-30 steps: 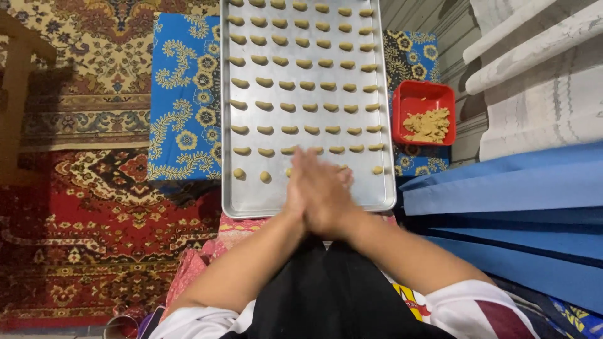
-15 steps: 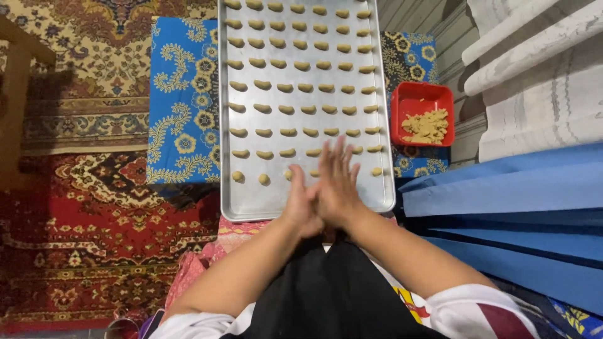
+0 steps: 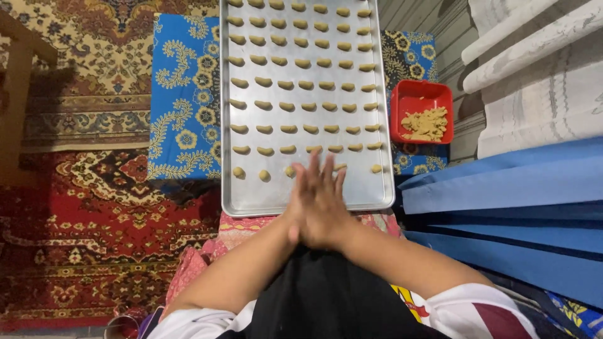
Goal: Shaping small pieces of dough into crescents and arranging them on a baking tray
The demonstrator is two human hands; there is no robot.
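My left hand (image 3: 296, 220) and my right hand (image 3: 325, 191) are pressed flat, palm to palm, over the near edge of a long metal baking tray (image 3: 251, 196). The fingers are straight and point away from me. Whatever lies between the palms is hidden. The tray carries several rows of small curved dough pieces (image 3: 287, 106); the nearest row, just beyond my fingertips, holds a few rounder lumps (image 3: 264, 175). A red square tub (image 3: 402, 94) with a heap of raw dough (image 3: 427, 123) stands to the right of the tray.
The tray rests on a blue floral cloth (image 3: 185, 94) over patterned red carpet (image 3: 81, 238). Blue flat panels (image 3: 502, 188) lie stacked at the right, with white fabric (image 3: 534, 69) above them. A wooden furniture leg (image 3: 19, 100) stands far left.
My palms have slid against each other: the fingers stretched forward over the tray half a second ago and have drawn back a little now. The tray and the tub stayed put.
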